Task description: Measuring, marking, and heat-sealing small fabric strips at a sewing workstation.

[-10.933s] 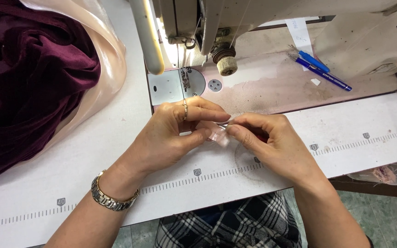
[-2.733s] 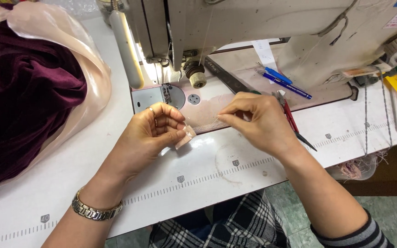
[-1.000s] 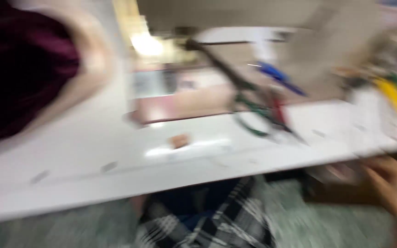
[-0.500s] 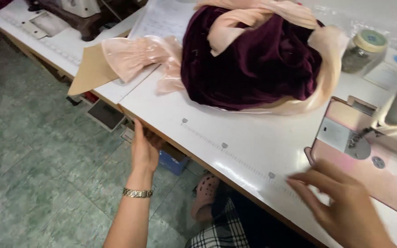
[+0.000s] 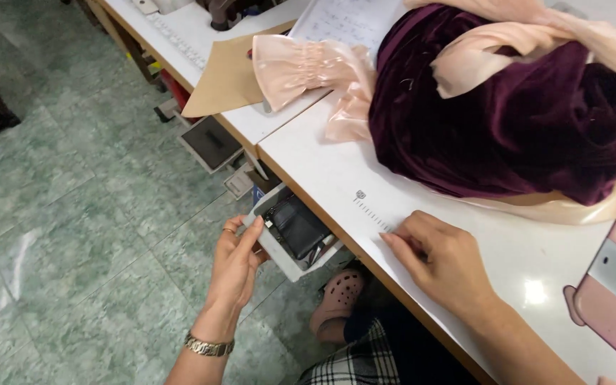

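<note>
Your left hand (image 5: pixel 235 262) rests on the corner of a pale drawer (image 5: pixel 279 251) pulled out from under the white table (image 5: pixel 365 187), fingers nearly straight and laid flat along the drawer's rim, thumb behind it; it is pressing or steadying the rim, not gripping anything. The drawer hangs below the table edge and juts toward the tiled floor (image 5: pixel 58 235), its long side running roughly parallel to that edge. Inside it lies a dark pouch (image 5: pixel 295 227), just beyond your left fingertips and toward the table, with a few thin tools beside it that are too small to tell apart.

Your right hand (image 5: pixel 442 260) lies palm down on the table top, right at the table edge, fingers loosely spread and empty, beside a printed ruler strip (image 5: pixel 373 212). It sits above the drawer and to its side, with the table edge between the two, so the left hand is plainly the nearer one to the pouch.

Farther in from the table edge sits a heap of maroon velvet (image 5: pixel 507 121) wrapped in peach satin (image 5: pixel 308 68), well apart from both hands. A tan paper sheet (image 5: pixel 226 75) lies on the adjoining table beyond the cloth. Under the table edge, near the drawer, a pink clog (image 5: pixel 338 299) shows.
</note>
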